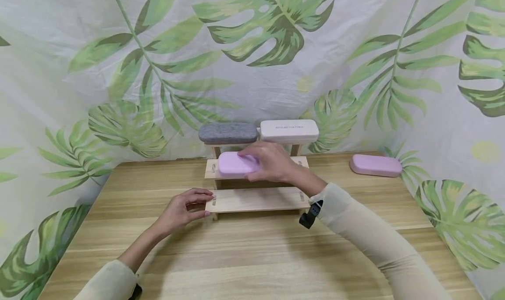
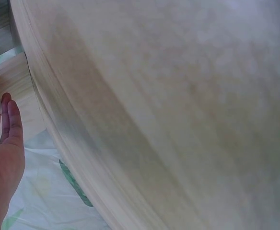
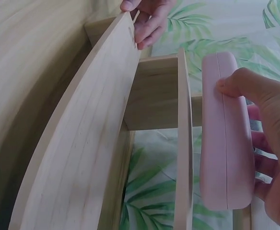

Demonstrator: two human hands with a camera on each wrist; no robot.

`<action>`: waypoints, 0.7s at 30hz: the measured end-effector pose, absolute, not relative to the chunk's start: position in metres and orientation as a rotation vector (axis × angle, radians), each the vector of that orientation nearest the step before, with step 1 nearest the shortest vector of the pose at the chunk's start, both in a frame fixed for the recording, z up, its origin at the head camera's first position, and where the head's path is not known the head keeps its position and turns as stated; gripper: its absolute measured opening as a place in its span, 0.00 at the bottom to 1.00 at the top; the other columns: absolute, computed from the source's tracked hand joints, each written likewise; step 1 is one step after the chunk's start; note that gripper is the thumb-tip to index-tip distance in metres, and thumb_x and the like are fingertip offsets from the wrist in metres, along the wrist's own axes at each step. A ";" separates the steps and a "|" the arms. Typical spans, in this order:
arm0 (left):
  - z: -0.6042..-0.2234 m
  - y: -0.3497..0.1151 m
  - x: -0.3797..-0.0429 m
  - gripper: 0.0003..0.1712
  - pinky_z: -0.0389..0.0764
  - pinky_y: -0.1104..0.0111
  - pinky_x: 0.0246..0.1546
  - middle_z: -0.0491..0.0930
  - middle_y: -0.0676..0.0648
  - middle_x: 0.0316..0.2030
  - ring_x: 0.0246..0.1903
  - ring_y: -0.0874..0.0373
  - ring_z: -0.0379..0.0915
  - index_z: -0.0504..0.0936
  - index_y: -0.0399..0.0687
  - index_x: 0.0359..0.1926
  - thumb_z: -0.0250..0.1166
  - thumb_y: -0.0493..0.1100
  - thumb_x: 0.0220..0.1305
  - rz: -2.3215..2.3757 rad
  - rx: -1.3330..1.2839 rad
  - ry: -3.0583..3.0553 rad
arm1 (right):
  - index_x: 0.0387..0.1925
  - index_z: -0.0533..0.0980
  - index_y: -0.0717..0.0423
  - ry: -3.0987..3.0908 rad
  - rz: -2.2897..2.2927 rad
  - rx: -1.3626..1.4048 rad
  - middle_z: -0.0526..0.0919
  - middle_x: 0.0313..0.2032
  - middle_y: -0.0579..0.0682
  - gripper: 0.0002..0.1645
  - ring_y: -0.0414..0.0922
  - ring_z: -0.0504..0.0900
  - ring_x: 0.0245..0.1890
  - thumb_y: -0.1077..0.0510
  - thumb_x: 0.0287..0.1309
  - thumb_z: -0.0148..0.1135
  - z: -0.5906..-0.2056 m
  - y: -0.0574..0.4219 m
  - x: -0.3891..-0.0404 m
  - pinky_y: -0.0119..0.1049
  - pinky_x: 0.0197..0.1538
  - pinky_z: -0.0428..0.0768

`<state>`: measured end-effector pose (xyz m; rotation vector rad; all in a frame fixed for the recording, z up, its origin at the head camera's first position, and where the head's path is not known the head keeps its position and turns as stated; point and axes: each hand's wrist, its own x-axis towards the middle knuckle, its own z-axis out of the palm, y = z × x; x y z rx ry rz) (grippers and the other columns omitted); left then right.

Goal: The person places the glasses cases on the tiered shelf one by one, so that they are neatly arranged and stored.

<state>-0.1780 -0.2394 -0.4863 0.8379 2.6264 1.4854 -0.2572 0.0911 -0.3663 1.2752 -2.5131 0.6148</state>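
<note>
My right hand point(image 1: 272, 162) holds a pink glasses case point(image 1: 236, 163) by its right end. In the right wrist view the thumb lies on the front of the case point(image 3: 226, 134), near its seam, and fingers curl behind it. The case is over the middle tier point(image 1: 211, 172) of a wooden stepped rack. At the left end of the rack's lowest tier point(image 1: 256, 200), my left hand point(image 1: 183, 210) grips the corner, thumb at the front edge and fingers toward the back. A grey fabric glasses case point(image 1: 228, 133) and a white glasses case point(image 1: 289, 131) sit side by side on the top tier.
Another pink glasses case point(image 1: 375, 165) lies on the wooden table point(image 1: 252, 256) to the right, near the back edge. Behind the table hangs a leaf-patterned cloth point(image 1: 252, 89). A black strap point(image 1: 311, 213) is on the right wrist, close to the lowest tier's right end.
</note>
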 end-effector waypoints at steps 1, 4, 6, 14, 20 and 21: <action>-0.486 -0.239 -0.178 0.23 0.86 0.63 0.55 0.83 0.42 0.60 0.56 0.47 0.84 0.87 0.39 0.58 0.78 0.36 0.62 1.485 0.836 2.626 | 0.60 0.85 0.53 -2.517 0.616 1.276 0.89 0.57 0.51 0.37 0.50 0.87 0.55 0.45 0.48 0.82 -0.367 0.090 -0.257 0.44 0.55 0.84; -0.486 -0.239 -0.178 0.23 0.86 0.63 0.55 0.83 0.42 0.60 0.56 0.46 0.83 0.87 0.39 0.58 0.78 0.35 0.62 1.489 0.832 2.621 | 0.60 0.85 0.53 -2.523 0.617 1.268 0.89 0.56 0.52 0.37 0.50 0.87 0.55 0.45 0.48 0.82 -0.369 0.086 -0.258 0.43 0.54 0.84; -0.487 -0.239 -0.179 0.23 0.86 0.63 0.55 0.83 0.42 0.60 0.56 0.46 0.83 0.87 0.39 0.58 0.78 0.35 0.62 1.493 0.831 2.618 | 0.60 0.85 0.53 -2.527 0.613 1.259 0.89 0.56 0.52 0.37 0.50 0.87 0.55 0.46 0.47 0.83 -0.370 0.083 -0.258 0.42 0.52 0.85; -0.485 -0.239 -0.178 0.23 0.86 0.62 0.55 0.83 0.41 0.60 0.56 0.46 0.83 0.87 0.38 0.58 0.78 0.35 0.61 1.510 0.836 2.607 | 0.59 0.86 0.52 -2.537 0.593 1.237 0.89 0.56 0.50 0.36 0.49 0.88 0.55 0.47 0.46 0.83 -0.373 0.071 -0.260 0.40 0.49 0.86; -0.485 -0.238 -0.178 0.23 0.86 0.60 0.55 0.83 0.39 0.60 0.55 0.46 0.84 0.87 0.37 0.58 0.78 0.33 0.61 1.526 0.859 2.601 | 0.59 0.86 0.53 -2.520 0.623 1.243 0.89 0.56 0.51 0.36 0.49 0.88 0.54 0.47 0.46 0.84 -0.376 0.064 -0.260 0.40 0.49 0.86; -0.485 -0.238 -0.178 0.23 0.86 0.60 0.55 0.83 0.40 0.60 0.55 0.46 0.84 0.87 0.37 0.58 0.78 0.33 0.61 1.527 0.857 2.600 | 0.58 0.86 0.54 -2.517 0.631 1.242 0.89 0.56 0.51 0.36 0.49 0.88 0.54 0.47 0.46 0.84 -0.376 0.063 -0.260 0.40 0.49 0.86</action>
